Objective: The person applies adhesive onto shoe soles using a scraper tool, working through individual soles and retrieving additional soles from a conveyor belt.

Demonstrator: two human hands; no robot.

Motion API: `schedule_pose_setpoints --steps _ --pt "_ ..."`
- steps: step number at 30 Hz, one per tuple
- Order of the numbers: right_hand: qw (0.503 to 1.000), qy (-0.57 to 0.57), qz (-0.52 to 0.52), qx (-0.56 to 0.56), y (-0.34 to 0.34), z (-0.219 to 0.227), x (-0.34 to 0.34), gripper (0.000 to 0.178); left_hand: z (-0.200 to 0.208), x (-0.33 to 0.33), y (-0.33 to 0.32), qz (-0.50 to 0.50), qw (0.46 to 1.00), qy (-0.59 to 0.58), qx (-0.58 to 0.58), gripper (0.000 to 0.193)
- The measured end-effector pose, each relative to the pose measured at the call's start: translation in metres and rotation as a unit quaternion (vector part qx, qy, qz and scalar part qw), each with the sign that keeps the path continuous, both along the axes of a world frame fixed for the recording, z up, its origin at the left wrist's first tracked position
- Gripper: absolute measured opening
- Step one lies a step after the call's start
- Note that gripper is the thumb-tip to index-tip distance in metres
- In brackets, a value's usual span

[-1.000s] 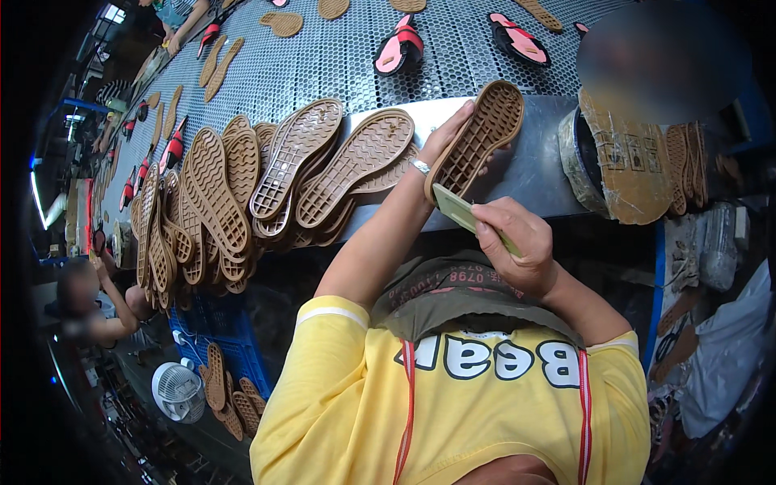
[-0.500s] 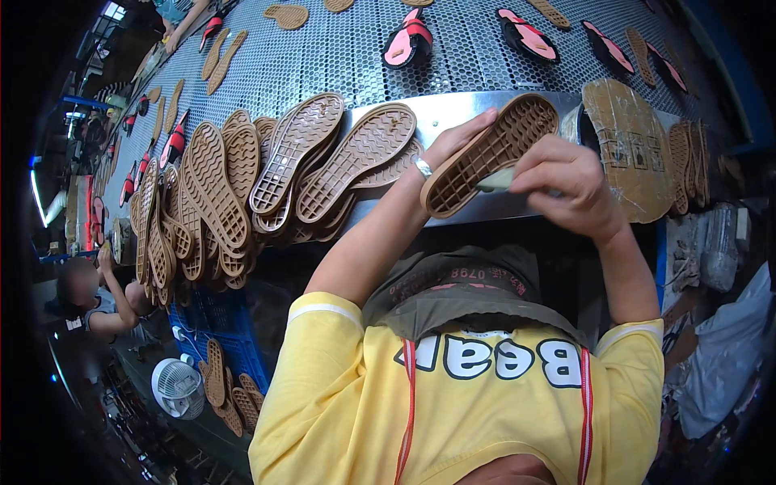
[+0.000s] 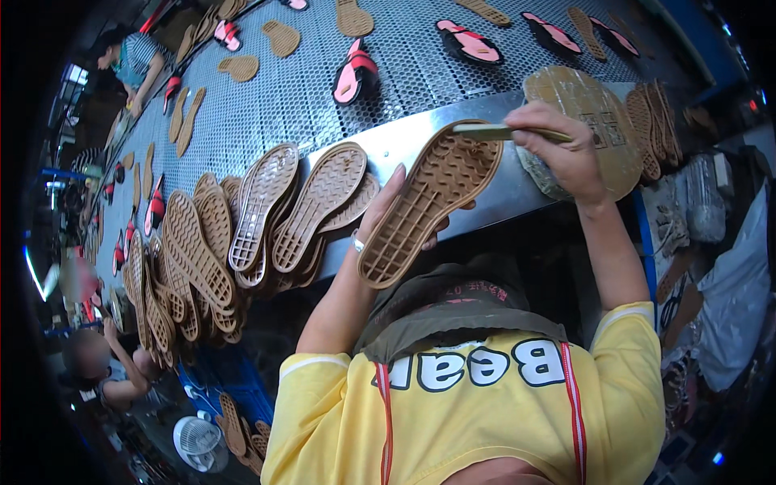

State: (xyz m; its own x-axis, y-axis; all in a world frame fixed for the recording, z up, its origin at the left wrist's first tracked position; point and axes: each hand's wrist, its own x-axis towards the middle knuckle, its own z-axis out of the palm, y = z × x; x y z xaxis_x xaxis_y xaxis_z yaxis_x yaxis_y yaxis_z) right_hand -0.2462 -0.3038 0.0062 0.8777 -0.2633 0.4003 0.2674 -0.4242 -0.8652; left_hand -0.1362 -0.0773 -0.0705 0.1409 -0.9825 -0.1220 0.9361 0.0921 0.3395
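Note:
A brown shoe sole (image 3: 432,198), with a grid at one end and wavy ridges at the other, is tilted above the metal ledge's near edge. My left hand (image 3: 380,208) grips it from the left and beneath, thumb along its edge, other fingertips showing at the far side. Between the closed fingers of my right hand (image 3: 562,145) is a slim brush (image 3: 485,132) with a pale, flat end. That end lies over the wavy, upper end of the sole; whether it touches is hard to tell.
Piled brown soles (image 3: 198,242) line the ledge (image 3: 477,109) at left. Beyond, a perforated conveyor (image 3: 412,73) carries pink-and-red sandals (image 3: 356,73) and loose soles. A tape-wrapped cardboard piece (image 3: 598,121) and more soles stand right. Two other people are at left; a white fan (image 3: 198,443) stands below.
The sole has moved down and left, with more of its patterned face showing. My right hand has raised the brush from the sole's lower part to its upper end. The view has shifted.

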Motion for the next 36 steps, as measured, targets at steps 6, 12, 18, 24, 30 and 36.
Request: schedule_pose_setpoints --steps 6,12,18,24,30,36 --pt "0.999 -0.008 0.025 -0.039 -0.002 -0.005 0.007 0.014 0.002 -0.012 0.005 0.042 0.999 0.004 -0.029 0.068" --pt "0.974 -0.041 -0.107 -0.197 0.022 -0.015 0.003 0.010 -0.007 -0.012 0.006 0.070 0.997 -0.009 -0.037 0.072" --pt "0.946 -0.085 -0.189 -0.250 0.043 -0.023 0.013 0.006 -0.009 -0.014 -0.004 0.109 0.993 -0.046 0.018 0.073" --pt "0.960 -0.062 -0.176 -0.210 0.063 -0.023 0.018 0.001 -0.017 -0.005 -0.026 0.186 0.972 -0.109 0.091 0.055" --pt "0.976 -0.006 -0.062 -0.208 0.106 -0.023 -0.020 0.004 -0.026 0.021 -0.041 0.220 0.964 -0.139 0.054 0.057" --pt "0.995 0.038 0.091 0.020 0.076 -0.006 -0.033 0.010 -0.020 0.026 -0.035 0.204 0.970 -0.129 0.042 0.062"
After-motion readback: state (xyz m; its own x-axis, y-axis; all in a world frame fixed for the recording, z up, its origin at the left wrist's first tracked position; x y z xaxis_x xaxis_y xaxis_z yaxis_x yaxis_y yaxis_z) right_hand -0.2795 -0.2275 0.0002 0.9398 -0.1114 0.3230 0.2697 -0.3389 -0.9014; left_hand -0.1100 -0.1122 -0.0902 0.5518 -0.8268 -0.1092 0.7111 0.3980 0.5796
